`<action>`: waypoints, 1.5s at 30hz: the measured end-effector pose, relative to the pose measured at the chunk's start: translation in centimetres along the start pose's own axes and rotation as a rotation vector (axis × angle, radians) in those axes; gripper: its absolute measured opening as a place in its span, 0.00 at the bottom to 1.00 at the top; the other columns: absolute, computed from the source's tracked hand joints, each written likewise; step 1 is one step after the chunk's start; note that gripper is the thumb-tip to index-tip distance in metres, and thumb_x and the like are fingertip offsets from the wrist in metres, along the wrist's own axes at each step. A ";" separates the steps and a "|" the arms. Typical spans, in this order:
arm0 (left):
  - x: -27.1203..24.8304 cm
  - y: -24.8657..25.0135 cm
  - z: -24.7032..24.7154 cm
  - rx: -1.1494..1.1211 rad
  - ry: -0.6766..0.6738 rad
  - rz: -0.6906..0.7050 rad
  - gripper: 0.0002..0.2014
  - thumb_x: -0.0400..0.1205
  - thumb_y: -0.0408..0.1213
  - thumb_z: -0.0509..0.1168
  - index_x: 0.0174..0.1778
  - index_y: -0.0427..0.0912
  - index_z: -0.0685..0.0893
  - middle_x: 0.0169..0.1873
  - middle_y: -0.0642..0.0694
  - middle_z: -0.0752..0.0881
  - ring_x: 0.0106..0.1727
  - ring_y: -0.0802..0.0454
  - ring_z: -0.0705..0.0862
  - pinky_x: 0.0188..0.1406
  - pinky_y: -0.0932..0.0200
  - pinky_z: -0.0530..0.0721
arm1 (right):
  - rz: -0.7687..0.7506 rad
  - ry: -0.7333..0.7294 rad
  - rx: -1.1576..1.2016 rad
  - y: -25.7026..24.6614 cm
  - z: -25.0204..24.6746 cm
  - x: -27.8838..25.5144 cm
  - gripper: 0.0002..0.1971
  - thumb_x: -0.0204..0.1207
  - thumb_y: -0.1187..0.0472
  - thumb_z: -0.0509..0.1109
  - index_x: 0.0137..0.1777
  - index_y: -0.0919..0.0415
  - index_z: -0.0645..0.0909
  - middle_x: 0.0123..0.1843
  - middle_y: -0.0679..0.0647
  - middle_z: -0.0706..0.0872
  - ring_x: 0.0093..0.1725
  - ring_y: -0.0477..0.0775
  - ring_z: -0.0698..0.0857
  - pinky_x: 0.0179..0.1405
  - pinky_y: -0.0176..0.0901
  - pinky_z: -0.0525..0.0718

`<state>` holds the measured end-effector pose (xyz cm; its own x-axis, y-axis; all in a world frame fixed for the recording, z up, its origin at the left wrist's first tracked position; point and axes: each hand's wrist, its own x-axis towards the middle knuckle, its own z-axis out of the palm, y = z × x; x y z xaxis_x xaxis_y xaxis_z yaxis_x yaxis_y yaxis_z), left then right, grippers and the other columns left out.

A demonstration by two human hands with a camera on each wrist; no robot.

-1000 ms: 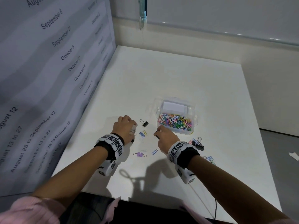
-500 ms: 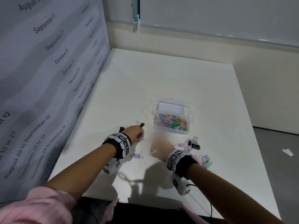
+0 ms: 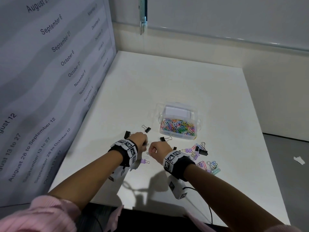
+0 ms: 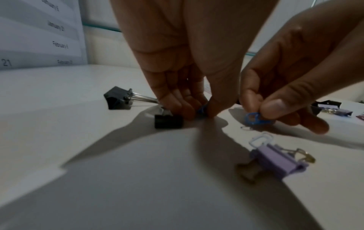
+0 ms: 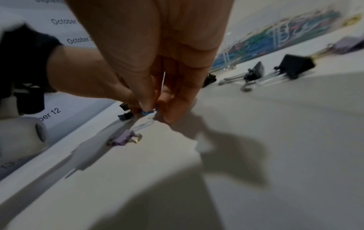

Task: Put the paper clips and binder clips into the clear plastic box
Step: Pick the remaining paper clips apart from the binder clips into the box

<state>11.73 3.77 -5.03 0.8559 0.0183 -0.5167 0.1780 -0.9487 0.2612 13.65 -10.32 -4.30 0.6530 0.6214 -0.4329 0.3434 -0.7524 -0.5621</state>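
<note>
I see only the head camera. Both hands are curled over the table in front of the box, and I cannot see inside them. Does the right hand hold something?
Observer: Yes. In the left wrist view the right hand pinches a blue paper clip between thumb and fingers, just above the table.
Operator: And the left hand?
Observer: The left hand has its fingertips down on the table, closed on a second blue clip. Blur hides the shape of that clip.
Operator: Is anything close to those fingers?
Observer: A black binder clip lies right beside them, and it seems to touch them.
</note>
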 end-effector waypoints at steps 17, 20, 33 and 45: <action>-0.7 -0.2 -0.1 0.024 -0.092 0.021 0.09 0.72 0.28 0.65 0.48 0.34 0.82 0.49 0.38 0.78 0.52 0.35 0.84 0.47 0.52 0.79 | -0.079 -0.099 -0.211 0.7 1.6 -0.9 0.08 0.77 0.66 0.62 0.53 0.66 0.79 0.59 0.63 0.74 0.52 0.68 0.83 0.53 0.55 0.82; -0.8 -0.2 0.0 0.040 -0.078 0.011 0.12 0.74 0.29 0.63 0.54 0.33 0.80 0.46 0.43 0.72 0.56 0.36 0.83 0.51 0.52 0.79 | -0.077 -0.091 -0.188 1.6 1.1 -1.4 0.08 0.77 0.65 0.62 0.53 0.67 0.78 0.60 0.63 0.74 0.52 0.67 0.83 0.54 0.55 0.81; -0.6 0.3 -1.0 0.132 -0.177 0.021 0.05 0.73 0.31 0.66 0.33 0.44 0.78 0.39 0.45 0.78 0.41 0.44 0.76 0.36 0.60 0.70 | 0.085 0.372 -0.111 4.8 -10.4 -0.1 0.10 0.77 0.61 0.67 0.55 0.63 0.74 0.60 0.58 0.73 0.48 0.60 0.82 0.49 0.50 0.80; 1.3 5.3 -5.0 -0.083 0.075 0.110 0.03 0.78 0.34 0.65 0.46 0.40 0.80 0.48 0.38 0.85 0.52 0.42 0.83 0.54 0.52 0.79 | 0.321 0.407 -0.032 13.4 -9.1 -6.0 0.04 0.73 0.66 0.65 0.41 0.58 0.73 0.46 0.56 0.75 0.40 0.57 0.76 0.40 0.43 0.70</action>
<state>16.24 0.33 -0.25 0.9060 -0.0578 -0.4193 0.1178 -0.9170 0.3810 20.45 -26.10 -2.78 0.9363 0.2277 -0.2674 0.0991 -0.9017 -0.4209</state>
